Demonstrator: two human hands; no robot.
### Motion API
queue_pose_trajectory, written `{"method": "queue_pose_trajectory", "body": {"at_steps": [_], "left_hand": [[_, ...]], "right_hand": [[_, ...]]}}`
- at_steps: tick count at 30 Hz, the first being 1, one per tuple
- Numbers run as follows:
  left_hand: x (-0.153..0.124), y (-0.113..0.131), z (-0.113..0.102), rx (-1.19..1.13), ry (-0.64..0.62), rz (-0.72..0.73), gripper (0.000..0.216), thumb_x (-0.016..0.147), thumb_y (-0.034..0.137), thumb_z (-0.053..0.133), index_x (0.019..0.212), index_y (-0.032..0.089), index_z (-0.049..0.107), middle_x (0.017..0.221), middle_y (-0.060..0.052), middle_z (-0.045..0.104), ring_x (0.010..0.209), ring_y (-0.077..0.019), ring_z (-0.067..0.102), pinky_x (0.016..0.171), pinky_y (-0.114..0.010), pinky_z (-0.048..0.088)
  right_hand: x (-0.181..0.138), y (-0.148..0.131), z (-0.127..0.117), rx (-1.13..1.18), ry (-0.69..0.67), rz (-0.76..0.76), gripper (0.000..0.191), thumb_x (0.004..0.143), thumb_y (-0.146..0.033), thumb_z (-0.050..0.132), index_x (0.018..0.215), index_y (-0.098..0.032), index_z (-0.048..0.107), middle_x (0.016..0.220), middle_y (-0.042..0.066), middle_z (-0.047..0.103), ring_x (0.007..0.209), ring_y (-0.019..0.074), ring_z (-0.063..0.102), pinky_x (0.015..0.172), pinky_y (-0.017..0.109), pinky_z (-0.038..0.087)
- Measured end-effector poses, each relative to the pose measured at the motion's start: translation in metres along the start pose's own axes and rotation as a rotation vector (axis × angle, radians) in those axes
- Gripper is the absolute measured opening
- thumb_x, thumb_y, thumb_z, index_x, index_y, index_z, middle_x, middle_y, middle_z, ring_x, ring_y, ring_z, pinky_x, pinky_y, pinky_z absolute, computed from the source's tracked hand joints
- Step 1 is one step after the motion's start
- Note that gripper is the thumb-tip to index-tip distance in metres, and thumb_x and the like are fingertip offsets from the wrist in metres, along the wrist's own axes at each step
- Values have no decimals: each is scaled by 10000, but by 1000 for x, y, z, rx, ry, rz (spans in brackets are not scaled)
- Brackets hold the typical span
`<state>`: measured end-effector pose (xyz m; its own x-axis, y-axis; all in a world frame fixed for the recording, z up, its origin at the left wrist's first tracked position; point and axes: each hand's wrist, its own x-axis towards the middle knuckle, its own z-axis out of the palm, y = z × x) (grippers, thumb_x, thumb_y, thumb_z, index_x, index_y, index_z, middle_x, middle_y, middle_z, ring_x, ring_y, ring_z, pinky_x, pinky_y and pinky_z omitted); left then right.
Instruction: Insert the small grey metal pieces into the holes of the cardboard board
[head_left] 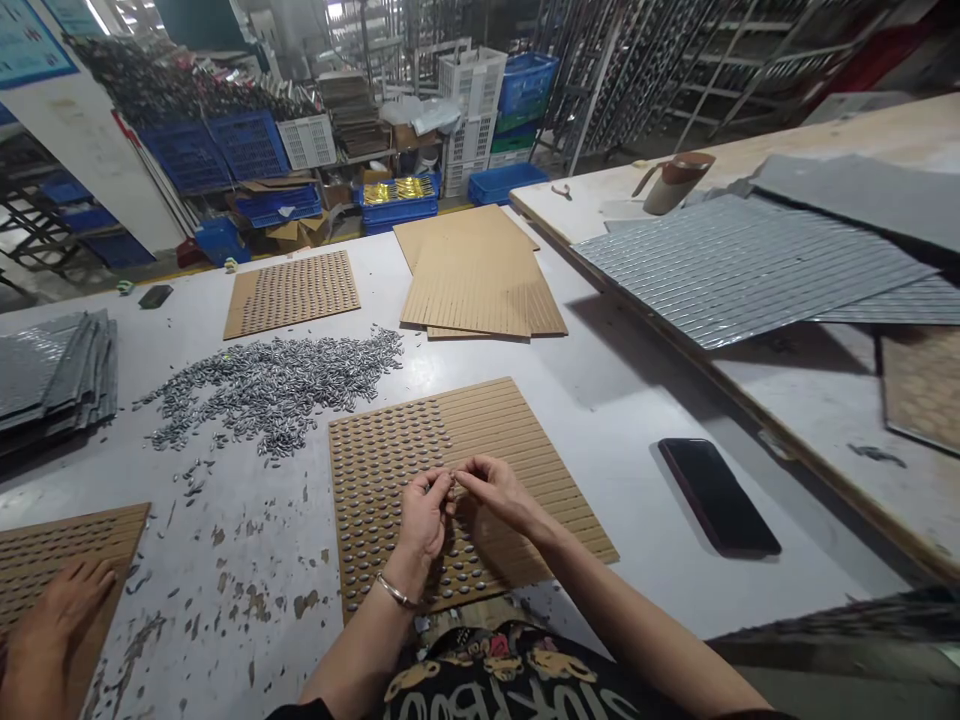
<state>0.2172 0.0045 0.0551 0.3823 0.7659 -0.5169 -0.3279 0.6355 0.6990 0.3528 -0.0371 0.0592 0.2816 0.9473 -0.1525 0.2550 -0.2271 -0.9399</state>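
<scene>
Both hands work over a flat, tan, ribbed cardboard board (525, 450), which lies on the white-topped, worn counter (611, 400) at its near middle, squarely in front of the person; the placement presumably keeps its full width within reach. Left hand (424, 512), with a silver metal bangle at its wrist, meets right hand (501, 488) just above the board. Grip of each: narrow, thumb and forefinger drawn together at the tips, a posture suited to small parts; whether a piece sits between them, I cannot tell. Small, dark-grey, shiny oval pieces (375, 465) lie in rows across the board's left part, while its right part shows bare ribs; the ribs probably help keep the rows straight. A loose heap of similar grey pieces (285, 380) spreads on the counter to the far left of the board, likely so that either person can reach it. At the near left, a co-worker's hand (66, 605) rests on another filled tan board (133, 518). Plain tan ribbed boards (476, 275) overlap at the far side, apart from the working area. A black, rectangular phone (718, 497) lies flat to the right, clear of the board and both forearms.
</scene>
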Motion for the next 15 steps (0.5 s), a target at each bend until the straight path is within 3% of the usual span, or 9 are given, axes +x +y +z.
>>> {"method": "queue_pose_trajectory", "body": {"at_steps": [4,8,15], "left_hand": [[2,7,-6,12,34,-6,484,533,435,855,825,116,637,667,9,565,490,-35,432,377,-137,281],[2,17,-15,-7,49,-14,489,553,424,843,884,112,663,672,5,557,524,-42,451,409,-136,310],[3,21,-19,-52,31,-38,456,552,326,860,869,131,596,757,-24,615,601,-66,515,478,-153,375]], "right_hand": [[25,9,-7,-330,77,-78,198,834,-301,507,717,-181,611,675,7,617,653,148,533,624,254,397],[44,7,-3,-554,8,-48,178,850,-242,510,729,-186,629,718,22,649,674,152,549,617,247,361],[52,5,5,-630,33,41,93,829,-191,535,789,-181,618,743,50,655,691,170,563,614,252,336]]}}
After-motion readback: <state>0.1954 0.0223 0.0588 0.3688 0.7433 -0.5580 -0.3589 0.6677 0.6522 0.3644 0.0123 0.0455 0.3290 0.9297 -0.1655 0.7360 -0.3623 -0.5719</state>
